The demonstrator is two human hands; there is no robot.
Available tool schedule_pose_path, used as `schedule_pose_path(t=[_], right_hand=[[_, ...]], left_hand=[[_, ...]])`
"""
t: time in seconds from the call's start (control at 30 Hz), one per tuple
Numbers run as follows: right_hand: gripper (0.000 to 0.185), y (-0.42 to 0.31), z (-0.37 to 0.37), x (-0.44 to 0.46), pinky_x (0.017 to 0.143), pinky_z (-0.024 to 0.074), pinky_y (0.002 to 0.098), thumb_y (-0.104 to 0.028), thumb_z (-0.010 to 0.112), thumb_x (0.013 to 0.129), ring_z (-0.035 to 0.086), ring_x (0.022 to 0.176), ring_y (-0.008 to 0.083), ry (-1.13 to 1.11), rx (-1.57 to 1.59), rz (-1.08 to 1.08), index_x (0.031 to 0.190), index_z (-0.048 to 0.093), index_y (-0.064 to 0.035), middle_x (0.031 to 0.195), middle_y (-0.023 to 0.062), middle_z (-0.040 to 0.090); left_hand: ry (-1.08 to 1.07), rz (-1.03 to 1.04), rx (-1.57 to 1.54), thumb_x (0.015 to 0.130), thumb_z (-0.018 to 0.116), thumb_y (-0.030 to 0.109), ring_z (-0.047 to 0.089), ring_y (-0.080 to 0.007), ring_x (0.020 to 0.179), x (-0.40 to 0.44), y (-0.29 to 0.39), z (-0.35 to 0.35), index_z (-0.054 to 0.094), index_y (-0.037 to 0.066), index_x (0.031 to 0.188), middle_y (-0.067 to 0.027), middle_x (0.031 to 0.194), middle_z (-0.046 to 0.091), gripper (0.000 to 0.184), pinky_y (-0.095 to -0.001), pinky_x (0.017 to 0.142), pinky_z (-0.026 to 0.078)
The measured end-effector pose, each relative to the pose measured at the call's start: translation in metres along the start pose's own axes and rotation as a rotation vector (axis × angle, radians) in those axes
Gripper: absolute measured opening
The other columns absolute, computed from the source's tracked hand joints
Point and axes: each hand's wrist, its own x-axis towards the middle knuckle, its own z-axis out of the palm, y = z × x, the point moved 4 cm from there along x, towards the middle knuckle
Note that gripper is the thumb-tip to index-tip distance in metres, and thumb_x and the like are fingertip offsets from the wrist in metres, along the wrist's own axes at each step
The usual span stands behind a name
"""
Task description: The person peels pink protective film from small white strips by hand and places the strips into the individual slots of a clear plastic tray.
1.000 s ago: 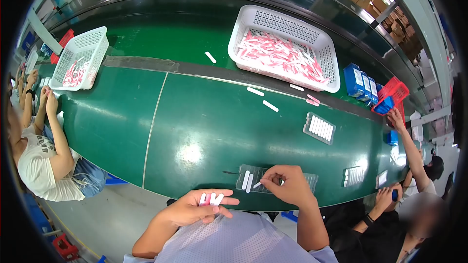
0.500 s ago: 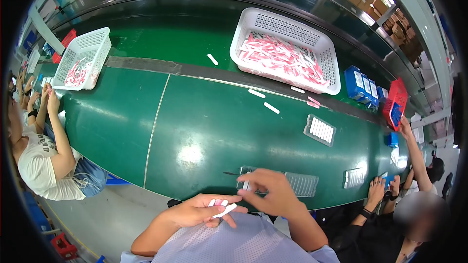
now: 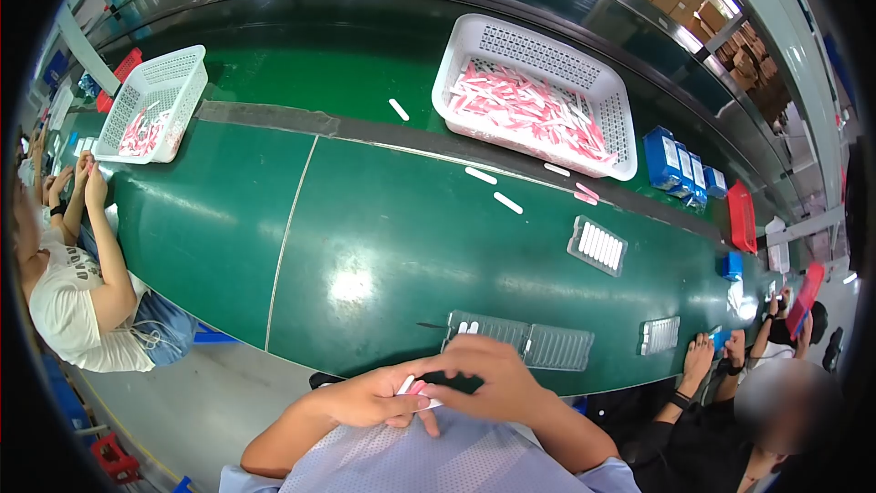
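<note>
My left hand (image 3: 379,397) is closed around a few small flat, round-ended strips (image 3: 408,385), white and pink, in front of my body. Over them reaches my right hand (image 3: 493,379), thumb and fingertips pinched at the strips by the left fingers; the exact grip is partly hidden. Just beyond my hands lies an open clear plastic case (image 3: 561,347) with slotted halves. A couple of white strips (image 3: 468,328) sit in its left half, which my right hand partly covers.
A white basket (image 3: 538,151) of pink and white strips stands beyond. Loose strips (image 3: 508,203) and a filled case (image 3: 598,246) lie nearer. Blue boxes (image 3: 675,164) and a red basket (image 3: 742,219) are at right. Co-workers sit on both sides.
My right hand has moved from the case back left to the strips in my left hand. White strips now show in the case's left half. At right, a co-worker's arm has left the red basket.
</note>
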Motion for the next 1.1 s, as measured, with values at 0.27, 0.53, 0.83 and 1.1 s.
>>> schedule_pose_path(t=[0.27,0.53,0.83,1.1], right_hand=[[0.007,0.037,-0.005,-0.008,0.058,0.0402,0.0232,-0.013,0.073,0.093,0.052,0.065,0.0063,0.011,0.287,0.235,0.095,0.075,-0.0067,0.082,-0.0002,0.062],[0.014,0.055,-0.025,-0.027,0.056,0.0335,0.0204,-0.01,0.07,0.097,0.048,0.066,0.0028,0.205,0.617,0.407,0.094,0.075,0.0029,0.079,0.0002,0.064],[0.007,0.058,-0.039,-0.038,0.053,0.0408,0.0213,-0.003,0.072,0.092,0.056,0.06,0.0066,0.474,0.55,0.299,0.091,0.077,0.0012,0.075,0.0034,0.068],[0.006,0.06,-0.061,-0.035,0.056,0.0472,0.0256,0.0,0.074,0.085,0.065,0.064,0.0111,0.173,-0.05,0.318,0.09,0.074,0.0013,0.076,0.0077,0.072]], left_hand=[[-0.029,0.001,0.052,0.107,0.039,0.005,0.069,-0.0155,0.083,0.001,0.004,0.003,0.026,0.004,0.156,-0.0235,0.135,0.061,0.05,-0.0225,0.056,0.037],[0.101,0.041,0.097,0.107,0.048,0.008,0.067,-0.0107,0.078,0.006,0.004,-0.003,0.05,0.002,0.144,-0.0196,0.123,0.069,0.038,-0.023,0.057,0.041],[0.305,0.192,0.32,0.105,0.053,0.007,0.057,-0.0067,0.06,0.02,0.018,-0.004,0.068,0.0,0.124,-0.0122,0.095,0.075,0.026,-0.0238,0.056,0.045],[0.39,0.114,0.172,0.105,0.057,0.014,0.056,-0.0057,0.059,0.016,0.005,-0.014,0.07,0.0,0.12,-0.0109,0.095,0.075,0.024,-0.0233,0.057,0.046]])
